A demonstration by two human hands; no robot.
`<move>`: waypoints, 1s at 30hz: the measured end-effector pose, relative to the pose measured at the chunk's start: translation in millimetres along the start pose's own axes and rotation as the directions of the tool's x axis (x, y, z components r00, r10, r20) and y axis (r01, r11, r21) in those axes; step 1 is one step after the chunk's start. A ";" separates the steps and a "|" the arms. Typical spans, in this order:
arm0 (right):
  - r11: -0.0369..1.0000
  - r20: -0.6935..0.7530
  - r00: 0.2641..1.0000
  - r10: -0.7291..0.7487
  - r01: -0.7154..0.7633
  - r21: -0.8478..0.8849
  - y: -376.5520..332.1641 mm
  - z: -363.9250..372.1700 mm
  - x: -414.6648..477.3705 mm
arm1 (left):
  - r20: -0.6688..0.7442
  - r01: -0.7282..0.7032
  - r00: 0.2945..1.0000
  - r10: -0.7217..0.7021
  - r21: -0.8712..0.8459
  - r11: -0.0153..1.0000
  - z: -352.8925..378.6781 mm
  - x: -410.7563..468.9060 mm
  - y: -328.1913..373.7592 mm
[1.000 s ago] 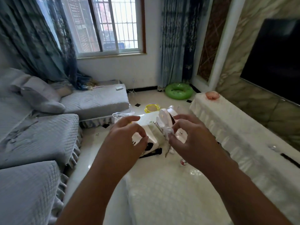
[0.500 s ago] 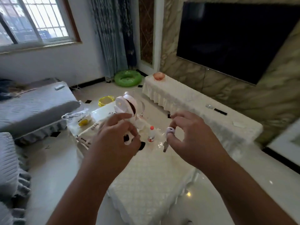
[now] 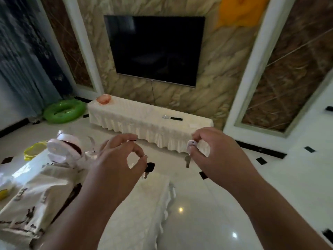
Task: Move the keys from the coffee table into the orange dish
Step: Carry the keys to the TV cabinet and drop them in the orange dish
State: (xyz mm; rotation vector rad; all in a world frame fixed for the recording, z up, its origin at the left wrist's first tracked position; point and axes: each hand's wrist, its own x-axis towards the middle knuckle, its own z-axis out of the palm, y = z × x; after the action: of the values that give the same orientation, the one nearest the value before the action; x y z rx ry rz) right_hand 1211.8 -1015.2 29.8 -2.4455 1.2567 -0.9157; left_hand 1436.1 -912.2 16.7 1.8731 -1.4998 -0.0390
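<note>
Compared with half a second ago, the view has turned toward the wall with the television (image 3: 155, 49), and both hands are now raised further from the coffee table (image 3: 144, 210), over its far end. The left hand (image 3: 115, 159) pinches a black-headed key (image 3: 150, 167) between thumb and forefinger; its blade hangs down. The right hand (image 3: 214, 154) pinches a white tag (image 3: 191, 144), and a silver key (image 3: 187, 160) hangs under it above the floor, beyond the table's far edge. The orange dish (image 3: 104, 99) stands at the left end of the long cabinet (image 3: 144, 121) under the television, well apart from both hands. A remote (image 3: 176, 119) lies near the cabinet's middle. A green swim ring (image 3: 64, 110) lies on the floor left of the cabinet. White packages (image 3: 63, 150) crowd the table's left side.
</note>
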 end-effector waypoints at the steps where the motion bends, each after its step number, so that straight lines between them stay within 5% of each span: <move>1: 1.000 -0.008 1.000 0.021 -0.021 -0.009 10.5 -7.6 -0.7 | 0.013 -0.017 1.000 0.017 -0.013 1.000 10.1 6.6 8.1; 12: 0.990 -0.015 0.992 0.123 -0.123 -0.068 133.5 -71.5 17.6 | 0.106 -0.170 0.979 0.174 -0.046 0.984 115.3 71.0 113.2; 30: 0.983 0.042 0.986 0.164 -0.159 -0.096 296.2 -103.7 77.9 | 0.142 -0.136 0.980 0.141 -0.042 0.990 250.4 160.1 194.5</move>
State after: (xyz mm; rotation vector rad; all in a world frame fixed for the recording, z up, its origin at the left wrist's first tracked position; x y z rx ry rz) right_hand 989.2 -1248.1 2.6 -2.3750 1.4855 -0.7655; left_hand 1213.5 -1188.7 2.2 1.7675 -1.7155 -0.1358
